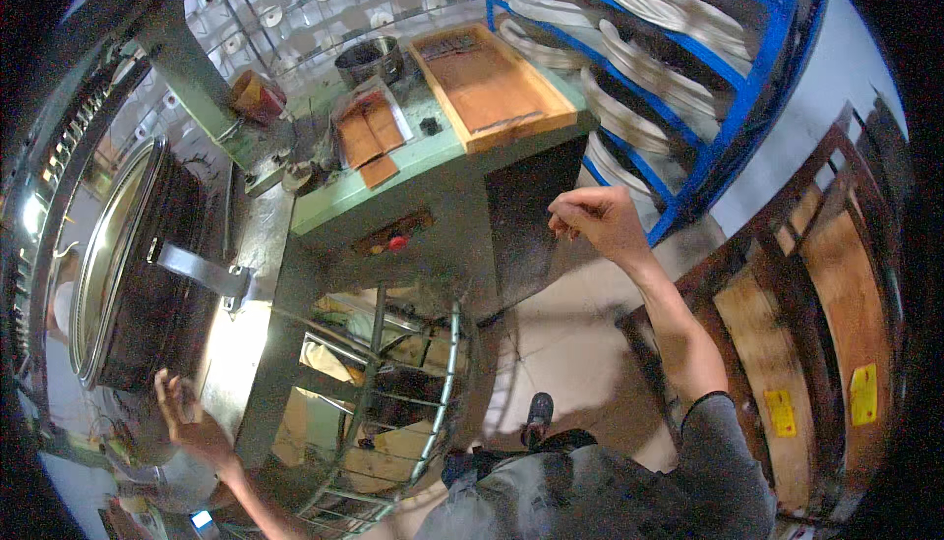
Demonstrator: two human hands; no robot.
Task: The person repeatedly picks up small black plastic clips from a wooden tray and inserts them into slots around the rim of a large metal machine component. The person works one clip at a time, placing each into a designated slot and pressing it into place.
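Note:
At the lower left my left hand (193, 429) is held with its fingers stretched out, close to the round dark drum (147, 274) with a bright metal rim. I see nothing in it. Beside the drum, a shiny metal bracket (197, 270) reaches over a worn metal ledge (239, 343). My right hand (607, 224) is raised in mid-air right of the green machine table (334, 191), its fingers curled with the thumb against them. Whether something thin is pinched there, I cannot make out.
On the table are a wooden tray (492, 88), a metal pot (370, 60), brown cardboard pieces (372, 131) and a reddish can (258, 95). A blue rack (733, 142) holds white yarn bundles (669, 4). Wooden boards (762, 343) stand right; a curved metal guard (438, 402) lies below.

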